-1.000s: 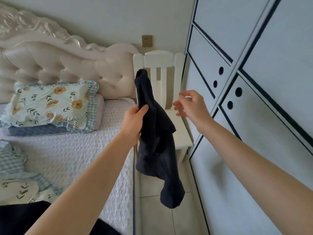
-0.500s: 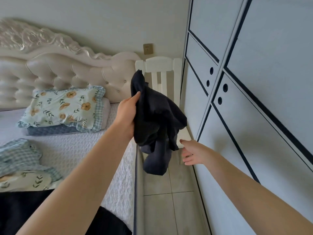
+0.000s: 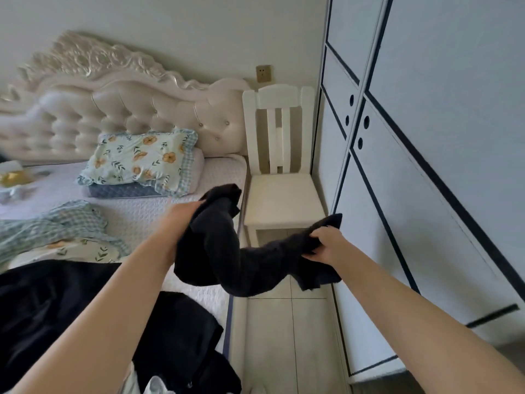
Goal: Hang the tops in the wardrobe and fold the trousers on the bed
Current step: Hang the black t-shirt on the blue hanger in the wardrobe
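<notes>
Garment (image 3: 227, 260), dark: sags between bed (image 3: 142, 217) and wardrobe (image 3: 426, 194), gripped at one end by left hand (image 3: 179, 220), at the other by right hand (image 3: 326, 245), fingers curled.

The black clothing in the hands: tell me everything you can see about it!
The black clothing is one soft, plain, dark piece, like thick knit or cotton; whether it is a top or trousers cannot be told. It hangs bunched in the air between the bed and the wardrobe, in front of the white chair. The left hand grips one bunched end, the right hand grips the other, and the middle sags over the tiled floor.
</notes>
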Tool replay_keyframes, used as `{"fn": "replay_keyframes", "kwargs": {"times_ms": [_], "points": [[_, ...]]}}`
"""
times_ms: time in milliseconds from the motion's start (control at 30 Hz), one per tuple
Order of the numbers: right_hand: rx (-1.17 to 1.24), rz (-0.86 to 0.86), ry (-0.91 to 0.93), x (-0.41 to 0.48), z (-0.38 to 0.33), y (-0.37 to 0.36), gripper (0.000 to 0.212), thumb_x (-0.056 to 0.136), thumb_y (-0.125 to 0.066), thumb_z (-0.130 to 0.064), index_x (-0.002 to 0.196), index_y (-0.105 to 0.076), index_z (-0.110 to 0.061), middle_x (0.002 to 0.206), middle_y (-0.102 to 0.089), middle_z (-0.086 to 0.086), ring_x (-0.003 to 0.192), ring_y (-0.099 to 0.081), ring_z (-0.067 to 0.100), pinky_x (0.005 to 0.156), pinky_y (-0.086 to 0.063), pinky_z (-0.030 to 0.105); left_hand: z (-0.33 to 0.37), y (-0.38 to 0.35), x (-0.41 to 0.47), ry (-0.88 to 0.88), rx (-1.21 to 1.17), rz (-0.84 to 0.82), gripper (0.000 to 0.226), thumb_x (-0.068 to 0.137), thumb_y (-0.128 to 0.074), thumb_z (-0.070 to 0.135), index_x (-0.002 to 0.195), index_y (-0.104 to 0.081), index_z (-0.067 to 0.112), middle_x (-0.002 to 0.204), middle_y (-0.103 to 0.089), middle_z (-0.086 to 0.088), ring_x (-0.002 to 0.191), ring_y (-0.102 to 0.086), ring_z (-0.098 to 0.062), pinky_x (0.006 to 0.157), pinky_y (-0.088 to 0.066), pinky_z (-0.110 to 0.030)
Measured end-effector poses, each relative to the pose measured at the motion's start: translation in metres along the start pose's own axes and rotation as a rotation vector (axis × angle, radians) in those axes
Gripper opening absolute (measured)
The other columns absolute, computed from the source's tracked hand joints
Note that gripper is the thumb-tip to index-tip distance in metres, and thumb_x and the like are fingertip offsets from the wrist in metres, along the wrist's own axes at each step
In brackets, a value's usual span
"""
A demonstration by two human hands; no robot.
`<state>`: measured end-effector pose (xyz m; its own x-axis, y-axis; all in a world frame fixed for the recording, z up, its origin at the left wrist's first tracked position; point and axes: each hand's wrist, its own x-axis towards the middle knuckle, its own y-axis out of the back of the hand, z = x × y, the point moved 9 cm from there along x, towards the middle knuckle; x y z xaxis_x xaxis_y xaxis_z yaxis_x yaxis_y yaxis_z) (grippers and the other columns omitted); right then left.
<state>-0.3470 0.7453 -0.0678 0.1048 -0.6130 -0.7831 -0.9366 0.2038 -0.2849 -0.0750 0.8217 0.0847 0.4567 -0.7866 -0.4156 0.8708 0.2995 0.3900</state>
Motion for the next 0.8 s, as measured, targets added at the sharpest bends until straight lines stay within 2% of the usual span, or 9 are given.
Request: {"fn": "replay_keyframes", "kwargs": {"times_ms": [33, 100, 233, 333, 467, 533, 633, 733, 800], "points": [[-0.053, 0.007, 0.058, -0.009, -0.002, 0.0, 0.04, 0.099, -0.039, -0.001, 0.136, -0.037, -0.016, 0.136, -0.043, 0.019, 0.124, -0.042, 0.042, 0.093, -0.044, 0.06, -0.011, 0.003, -0.004, -0.032, -0.012, 0.009, 0.021, 0.099, -0.052, 0.015, 0.102, -0.066, 0.0, 0.087, -0.076, -0.01, 0.081, -0.071, -0.012, 0.054, -0.047, -0.018], [-0.14, -0.019, 0.164, -0.03, -0.006, -0.005, 0.055, 0.099, -0.037, 0.001, 0.148, -0.027, -0.022, 0.139, -0.041, 0.017, 0.124, -0.042, 0.043, 0.091, -0.045, 0.06, -0.034, -0.002, -0.02, -0.011, -0.039, -0.04, 0.019, 0.096, -0.058, 0.015, 0.09, -0.067, 0.0, 0.081, -0.072, -0.014, 0.067, -0.067, -0.018, 0.058, -0.05, -0.024], [-0.208, -0.137, 0.305, -0.071, -0.003, -0.017, 0.07, 0.096, -0.043, 0.006, 0.151, -0.025, -0.034, 0.143, -0.04, 0.013, 0.124, -0.046, 0.038, 0.092, -0.048, 0.059, -0.057, -0.013, -0.029, -0.013, 0.082, -0.124, 0.022, 0.095, -0.06, 0.018, 0.103, -0.065, -0.002, 0.1, -0.07, -0.025, 0.082, -0.068, -0.029, 0.069, -0.053, -0.034], [-0.29, -0.222, 0.435, -0.108, 0.003, -0.032, 0.062, 0.095, -0.046, 0.005, 0.146, -0.036, -0.029, 0.138, -0.048, 0.01, 0.122, -0.05, 0.034, 0.093, -0.05, 0.058, -0.07, -0.032, -0.038, 0.011, 0.172, -0.278, 0.028, 0.096, -0.06, 0.022, 0.118, -0.058, 0.006, 0.108, -0.068, -0.015, 0.095, -0.068, -0.026, 0.072, -0.055, -0.032], [-0.632, -0.259, 0.709, -0.162, 0.021, -0.054, 0.05, 0.096, -0.044, 0.002, 0.135, -0.046, -0.028, 0.125, -0.059, 0.001, 0.115, -0.058, 0.021, 0.094, -0.053, 0.048, -0.059, -0.044, -0.061, -0.142, 0.398, -0.363, 0.051, 0.099, -0.042, 0.055, 0.119, -0.065, 0.013, 0.114, -0.058, 0.004, 0.108, -0.053, -0.016, 0.09, -0.042, -0.031], [-0.876, -0.244, 0.909, -0.189, 0.035, -0.067, 0.052, 0.095, -0.042, 0.003, 0.139, -0.045, -0.024, 0.132, -0.057, -0.001, 0.122, -0.054, 0.014, 0.106, -0.045, 0.037, -0.048, -0.044, -0.072, -0.136, 0.128, -0.392, 0.061, 0.097, -0.035, 0.063, 0.111, -0.068, 0.014, 0.118, -0.061, 0.002, 0.115, -0.055, -0.018, 0.105, -0.041, -0.037], [-1.151, -0.25, 1.077, -0.219, 0.071, -0.08, 0.056, 0.096, -0.037, 0.003, 0.142, -0.046, -0.028, 0.13, -0.055, 0.0, 0.12, -0.051, 0.012, 0.107, -0.037, 0.022, -0.049, -0.051, -0.086, 0.127, -0.386, -0.588, 0.077, 0.089, -0.046, 0.071, 0.114, -0.066, 0.001, 0.113, -0.069, -0.017, 0.111, -0.064, -0.033, 0.094, -0.053, -0.047], [-1.376, -0.272, 1.053, -0.234, 0.107, -0.077, 0.053, 0.099, -0.037, -0.001, 0.142, -0.047, -0.029, 0.126, -0.048, 0.007, 0.112, -0.05, 0.023, 0.099, -0.04, 0.027, -0.049, -0.056, -0.111, 0.135, -0.298, -0.682, 0.045, 0.087, -0.07, 0.038, 0.108, -0.065, -0.002, 0.1, -0.072, -0.017, 0.094, -0.07, -0.03, 0.083, -0.058, -0.041], [-1.43, -0.254, 1.02, -0.243, 0.119, -0.067, 0.049, 0.098, -0.038, -0.002, 0.14, -0.049, -0.024, 0.127, -0.046, 0.011, 0.11, -0.049, 0.029, 0.094, -0.041, 0.032, -0.049, -0.057, -0.125, 0.078, -0.161, -0.648, 0.02, 0.089, -0.065, 0.008, 0.104, -0.065, -0.004, 0.094, -0.072, -0.016, 0.083, -0.071, -0.027, 0.069, -0.059, -0.035]]}}
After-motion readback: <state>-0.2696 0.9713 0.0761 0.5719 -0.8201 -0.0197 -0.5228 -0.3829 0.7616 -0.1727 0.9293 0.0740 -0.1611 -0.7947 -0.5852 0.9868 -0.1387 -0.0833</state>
